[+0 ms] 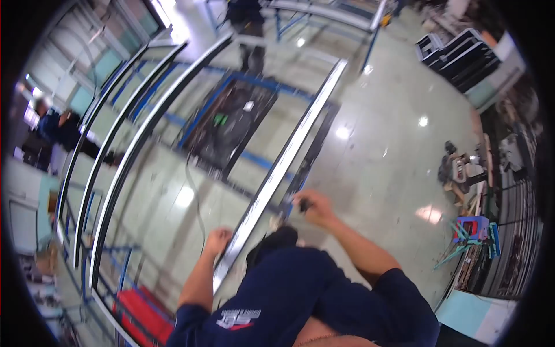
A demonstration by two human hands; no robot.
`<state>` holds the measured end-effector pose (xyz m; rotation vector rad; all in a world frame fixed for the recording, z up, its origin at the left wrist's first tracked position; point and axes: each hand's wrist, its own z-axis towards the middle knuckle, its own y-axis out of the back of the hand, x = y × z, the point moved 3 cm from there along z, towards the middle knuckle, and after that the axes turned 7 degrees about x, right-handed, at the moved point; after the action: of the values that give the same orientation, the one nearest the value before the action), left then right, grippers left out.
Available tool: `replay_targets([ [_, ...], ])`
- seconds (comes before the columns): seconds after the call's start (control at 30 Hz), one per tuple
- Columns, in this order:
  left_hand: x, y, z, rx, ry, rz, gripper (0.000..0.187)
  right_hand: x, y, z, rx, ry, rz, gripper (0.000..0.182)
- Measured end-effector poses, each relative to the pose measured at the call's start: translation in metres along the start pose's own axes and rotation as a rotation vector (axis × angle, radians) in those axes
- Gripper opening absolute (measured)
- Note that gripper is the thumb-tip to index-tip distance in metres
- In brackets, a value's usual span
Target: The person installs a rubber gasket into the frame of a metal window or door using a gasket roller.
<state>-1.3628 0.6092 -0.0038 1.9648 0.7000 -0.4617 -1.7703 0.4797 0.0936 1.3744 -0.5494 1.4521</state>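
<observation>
A long, shiny metal profile (277, 173) runs diagonally in front of me, over a blue-legged frame. My left hand (218, 240) is at the near end of this profile, by its left edge. Its fingers are curled, and what they hold, if anything, is hidden. On the profile's other side, my right hand (315, 208) is closed around a small black object (305, 204), too blurred to name. That hand is apart from the profile.
A dark panel (231, 124) lies on the blue frame (269, 87). Several curved profiles (136, 141) stand at left, above a red box (144, 315). Two people are beyond, one at left and one at the far end. Blue stool (473, 229) and tools at right.
</observation>
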Motion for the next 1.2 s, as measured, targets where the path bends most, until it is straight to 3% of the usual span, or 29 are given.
replay_targets([
  [0.07,0.016,-0.011,0.007,0.037,0.076,-0.169,0.021,0.004,0.009,0.032,0.073,0.133,-0.158,0.033],
  [0.17,-0.046,0.017,-0.007,0.024,0.157,-0.213,0.015,-0.018,0.019,0.072,0.146,0.054,-0.349,0.023],
  [0.2,-0.038,0.012,0.003,-0.061,0.026,-0.160,0.016,-0.021,0.020,0.086,0.218,0.012,-0.465,0.020],
  [0.4,-0.105,0.024,0.055,-0.178,-0.072,-0.284,0.021,-0.031,0.043,0.156,0.155,-0.039,-0.612,0.014],
  [0.5,-0.141,0.026,0.094,-0.239,-0.113,-0.336,0.022,-0.042,0.056,0.193,0.298,0.096,-0.709,0.017],
  [0.73,-0.189,0.023,0.198,-0.316,-0.129,-0.261,0.022,-0.108,0.107,0.278,0.335,0.217,-0.728,0.014],
  [0.8,-0.185,0.006,0.222,-0.007,0.060,-0.469,0.025,-0.134,0.116,0.291,0.377,0.260,-0.712,0.014],
  [0.83,-0.201,0.010,0.221,0.048,0.092,-0.378,0.027,-0.144,0.121,0.302,0.397,0.293,-0.705,0.014],
  [0.97,-0.211,-0.012,0.226,0.014,0.255,-0.705,0.026,-0.158,0.131,0.310,0.475,0.284,-0.591,0.015],
  [1.07,-0.233,0.002,0.221,-0.043,0.233,-0.592,0.025,-0.157,0.129,0.306,0.475,0.341,-0.526,0.019],
  [1.2,-0.253,0.017,0.221,-0.051,0.240,-0.314,0.020,-0.160,0.129,0.309,0.551,0.244,-0.552,0.019],
])
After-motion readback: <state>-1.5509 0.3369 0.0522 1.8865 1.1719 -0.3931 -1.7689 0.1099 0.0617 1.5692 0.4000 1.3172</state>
